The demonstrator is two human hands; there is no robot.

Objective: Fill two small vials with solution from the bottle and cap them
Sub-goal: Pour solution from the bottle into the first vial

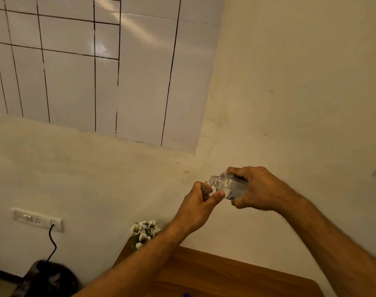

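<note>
My right hand (258,189) grips a clear plastic bottle (230,185) tipped to the left, cap off, with clear liquid inside. The bottle's open threaded neck touches the mouth of a small vial (206,189). My left hand (199,205) is closed around that vial and holds it upright; fingers hide most of it. Both hands are raised in front of the wall, above the table. I see no second vial and no caps.
A wooden table (236,275) lies below the hands, with a small blue object (186,295) at the frame's bottom edge. White artificial flowers (143,232) stand at the table's far left corner. A wall socket (38,219) with a black cable and a dark bag (47,279) are at lower left.
</note>
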